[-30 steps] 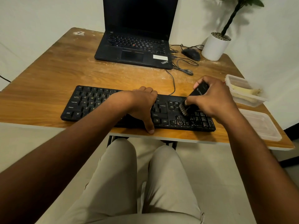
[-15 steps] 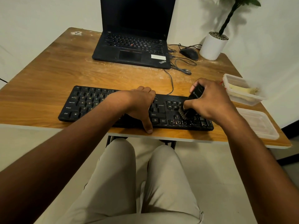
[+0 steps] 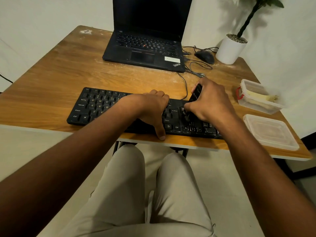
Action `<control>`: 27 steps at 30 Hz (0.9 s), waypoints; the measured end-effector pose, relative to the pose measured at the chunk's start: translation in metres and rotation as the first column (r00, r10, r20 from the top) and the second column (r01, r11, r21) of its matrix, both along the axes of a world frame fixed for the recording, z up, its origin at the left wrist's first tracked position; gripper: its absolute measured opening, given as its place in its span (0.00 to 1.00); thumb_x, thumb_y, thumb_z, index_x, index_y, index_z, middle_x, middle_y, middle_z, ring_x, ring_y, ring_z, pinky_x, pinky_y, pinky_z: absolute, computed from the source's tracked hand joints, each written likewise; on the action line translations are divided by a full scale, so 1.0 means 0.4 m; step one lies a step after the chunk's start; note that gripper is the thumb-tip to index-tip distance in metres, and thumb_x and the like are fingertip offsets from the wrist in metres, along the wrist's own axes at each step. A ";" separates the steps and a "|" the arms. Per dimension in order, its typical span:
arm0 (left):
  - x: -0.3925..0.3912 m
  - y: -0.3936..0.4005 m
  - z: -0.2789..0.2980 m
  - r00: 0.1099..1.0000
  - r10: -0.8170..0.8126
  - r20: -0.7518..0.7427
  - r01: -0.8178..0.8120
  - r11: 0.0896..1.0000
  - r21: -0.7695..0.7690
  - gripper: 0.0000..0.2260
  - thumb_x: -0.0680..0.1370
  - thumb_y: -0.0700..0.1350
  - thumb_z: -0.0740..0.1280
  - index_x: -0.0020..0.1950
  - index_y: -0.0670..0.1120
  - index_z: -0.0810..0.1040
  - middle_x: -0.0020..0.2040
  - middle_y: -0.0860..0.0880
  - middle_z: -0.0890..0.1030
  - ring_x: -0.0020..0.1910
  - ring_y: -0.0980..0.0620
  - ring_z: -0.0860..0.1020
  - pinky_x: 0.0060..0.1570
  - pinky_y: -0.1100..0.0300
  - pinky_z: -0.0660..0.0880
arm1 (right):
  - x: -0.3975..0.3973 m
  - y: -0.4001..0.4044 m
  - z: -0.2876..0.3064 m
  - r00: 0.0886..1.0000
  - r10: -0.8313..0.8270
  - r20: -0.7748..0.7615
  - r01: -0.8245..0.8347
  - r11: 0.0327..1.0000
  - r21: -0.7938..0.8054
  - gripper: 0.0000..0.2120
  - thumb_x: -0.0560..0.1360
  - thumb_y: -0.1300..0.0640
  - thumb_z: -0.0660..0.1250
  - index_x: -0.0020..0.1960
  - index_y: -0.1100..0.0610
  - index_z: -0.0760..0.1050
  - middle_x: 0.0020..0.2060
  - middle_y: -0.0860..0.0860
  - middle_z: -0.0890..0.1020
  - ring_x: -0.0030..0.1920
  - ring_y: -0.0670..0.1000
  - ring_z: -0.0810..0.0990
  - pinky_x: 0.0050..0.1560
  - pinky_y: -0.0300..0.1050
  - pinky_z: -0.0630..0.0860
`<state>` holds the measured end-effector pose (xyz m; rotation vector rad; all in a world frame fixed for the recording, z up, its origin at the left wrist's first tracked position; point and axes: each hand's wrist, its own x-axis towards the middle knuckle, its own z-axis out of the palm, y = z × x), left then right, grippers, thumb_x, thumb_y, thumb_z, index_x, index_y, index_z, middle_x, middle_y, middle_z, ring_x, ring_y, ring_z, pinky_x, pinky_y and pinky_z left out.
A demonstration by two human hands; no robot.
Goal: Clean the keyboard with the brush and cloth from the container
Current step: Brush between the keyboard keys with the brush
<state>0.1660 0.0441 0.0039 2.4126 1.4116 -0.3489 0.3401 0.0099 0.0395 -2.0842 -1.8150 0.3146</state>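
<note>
Right hand: my right hand [image 3: 211, 104] is curled round the black brush [image 3: 195, 96], gripping its handle, with the handle's far end sticking up past my fingers toward the laptop.
Brush: it tilts, handle high and away from me, bristles down on the keys just right of the Enter key; the bristle end is partly hidden by my fingers and slightly blurred.
Left hand: my left hand [image 3: 152, 110] lies on the middle of the keyboard with the fingers bent over its far part and the thumb stretched down across the near edge, its tip on the wood in front; it braces the board and curls round nothing.
Keyboard: the black keyboard [image 3: 95, 106] lies along the near edge of the wooden table [image 3: 59, 72], its left half bare, its right end under my right wrist; its cable runs from the back edge toward the laptop.
Container: a clear plastic container [image 3: 256, 100] stands to the right of my right hand, apart from it, with a red clip on its left side.
Cloth: a pale yellow cloth [image 3: 261, 97] lies inside the container, one end reaching over its right rim.
Lid: a clear lid [image 3: 270, 132] lies flat on the table just nearer me than the container.
Far side: an open black laptop [image 3: 145, 48] with a dark screen, a black mouse [image 3: 205, 56] beside it, and a white plant pot [image 3: 230, 49] at the far right corner.
Below: my legs in light trousers [image 3: 136, 194] under the table edge.
</note>
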 end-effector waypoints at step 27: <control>0.002 -0.010 0.007 1.000 0.015 -0.006 -0.015 1.000 -0.002 0.57 0.61 0.63 0.83 0.81 0.48 0.56 0.77 0.48 0.63 0.76 0.46 0.61 0.75 0.43 0.66 | -0.040 0.021 -0.006 1.000 0.031 0.001 -0.031 0.988 0.149 0.24 0.66 0.51 0.79 0.58 0.52 0.74 0.50 0.50 0.80 0.50 0.54 0.80 0.49 0.51 0.80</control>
